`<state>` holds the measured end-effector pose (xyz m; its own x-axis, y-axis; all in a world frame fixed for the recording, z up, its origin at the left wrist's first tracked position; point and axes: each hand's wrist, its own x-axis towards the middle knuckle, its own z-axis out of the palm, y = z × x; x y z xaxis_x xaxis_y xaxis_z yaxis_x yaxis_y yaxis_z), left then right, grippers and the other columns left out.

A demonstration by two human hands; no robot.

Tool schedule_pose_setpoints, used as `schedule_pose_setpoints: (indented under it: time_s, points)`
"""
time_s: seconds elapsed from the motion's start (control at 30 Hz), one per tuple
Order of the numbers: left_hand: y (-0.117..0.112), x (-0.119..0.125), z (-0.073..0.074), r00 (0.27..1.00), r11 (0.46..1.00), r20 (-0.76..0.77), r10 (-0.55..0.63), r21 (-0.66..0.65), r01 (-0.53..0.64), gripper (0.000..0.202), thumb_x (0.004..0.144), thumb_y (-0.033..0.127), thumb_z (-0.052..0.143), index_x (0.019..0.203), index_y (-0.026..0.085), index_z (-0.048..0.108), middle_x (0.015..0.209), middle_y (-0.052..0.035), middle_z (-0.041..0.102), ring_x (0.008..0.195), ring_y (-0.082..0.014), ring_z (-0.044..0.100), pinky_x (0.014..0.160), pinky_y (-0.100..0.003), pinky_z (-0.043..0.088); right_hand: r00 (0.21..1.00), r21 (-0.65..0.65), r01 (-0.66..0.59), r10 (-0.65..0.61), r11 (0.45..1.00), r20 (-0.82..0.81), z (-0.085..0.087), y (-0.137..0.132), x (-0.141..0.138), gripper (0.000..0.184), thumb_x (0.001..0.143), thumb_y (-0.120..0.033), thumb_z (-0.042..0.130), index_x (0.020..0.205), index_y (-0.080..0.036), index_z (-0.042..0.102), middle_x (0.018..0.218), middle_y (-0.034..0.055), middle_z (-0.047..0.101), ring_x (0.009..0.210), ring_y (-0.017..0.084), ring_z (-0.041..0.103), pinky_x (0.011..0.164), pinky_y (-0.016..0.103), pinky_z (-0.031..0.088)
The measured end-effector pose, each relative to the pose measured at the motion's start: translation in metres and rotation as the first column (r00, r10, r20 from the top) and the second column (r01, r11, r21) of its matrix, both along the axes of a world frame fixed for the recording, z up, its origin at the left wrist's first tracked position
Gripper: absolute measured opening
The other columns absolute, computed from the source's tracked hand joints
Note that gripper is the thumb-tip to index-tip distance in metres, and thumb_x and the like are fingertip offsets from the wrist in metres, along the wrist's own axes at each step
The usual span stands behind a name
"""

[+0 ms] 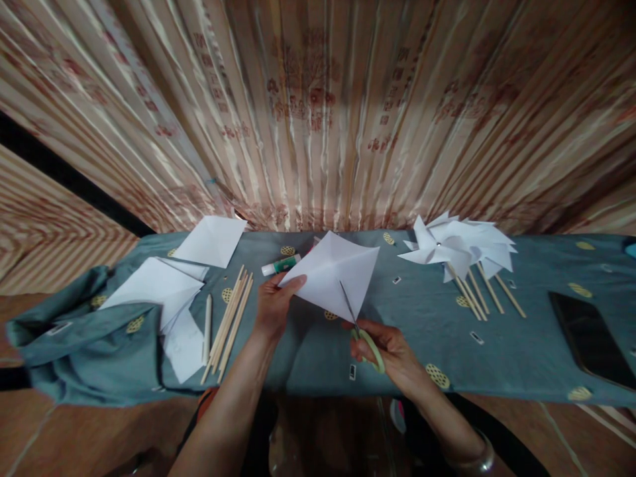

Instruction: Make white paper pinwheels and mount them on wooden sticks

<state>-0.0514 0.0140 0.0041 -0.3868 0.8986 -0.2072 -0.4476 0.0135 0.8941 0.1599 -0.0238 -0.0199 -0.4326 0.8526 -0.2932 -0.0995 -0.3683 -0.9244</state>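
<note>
My left hand (275, 306) pinches the left corner of a white square paper sheet (332, 271), holding it up above the table. My right hand (390, 351) grips green-handled scissors (365, 341); their blades reach into the paper's lower edge along a crease. Both hands are closed around what they hold.
A teal cloth covers the narrow table (427, 331). White paper sheets (159, 285) and wooden sticks (229, 321) lie at the left, with a glue stick (281, 265) behind. Finished paper pinwheels on sticks (460, 252) lie at the right, and a dark phone (591, 341) sits far right. A striped curtain hangs behind.
</note>
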Motion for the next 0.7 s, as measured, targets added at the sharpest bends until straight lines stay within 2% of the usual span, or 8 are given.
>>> schedule_pose_setpoints:
  time_s: [0.2, 0.53, 0.7]
  points:
    - [0.001, -0.0004, -0.0005, 1.0, 1.0, 0.017, 0.005, 0.014, -0.005, 0.03, 0.048, 0.027, 0.089, 0.073, 0.015, 0.077, 0.073, -0.0029, 0.074, 0.066, -0.0138, 0.063, 0.068, -0.026, 0.049, 0.999, -0.041, 0.03, -0.031, 0.999, -0.023, 0.0018, -0.0006, -0.0025, 0.053, 0.058, -0.052, 0.085, 0.094, -0.015, 0.073, 0.057, -0.002, 0.055, 0.054, 0.008, 0.044, 0.049, 0.022, 0.034]
    - [0.0013, 0.0001, 0.0009, 1.0, 1.0, 0.024, 0.01, 0.009, -0.01, 0.03, 0.047, 0.027, 0.089, 0.073, 0.016, 0.077, 0.071, -0.0026, 0.073, 0.062, -0.014, 0.063, 0.066, -0.028, 0.049, 0.994, -0.137, 0.104, -0.109, 0.985, -0.029, 0.0081, -0.0018, -0.008, 0.053, 0.049, -0.049, 0.089, 0.089, -0.017, 0.074, 0.055, -0.0036, 0.054, 0.049, 0.008, 0.045, 0.047, 0.022, 0.036]
    - [0.0002, 0.0, 0.0006, 1.0, 1.0, 0.013, -0.011, 0.012, 0.011, 0.03, 0.05, 0.028, 0.088, 0.075, 0.015, 0.077, 0.07, -0.0027, 0.073, 0.064, -0.0144, 0.063, 0.068, -0.028, 0.048, 0.995, -0.103, 0.098, -0.1, 0.99, -0.014, 0.0085, -0.0013, -0.0093, 0.055, 0.051, -0.053, 0.087, 0.09, -0.016, 0.07, 0.056, -0.003, 0.056, 0.049, 0.009, 0.047, 0.047, 0.023, 0.038]
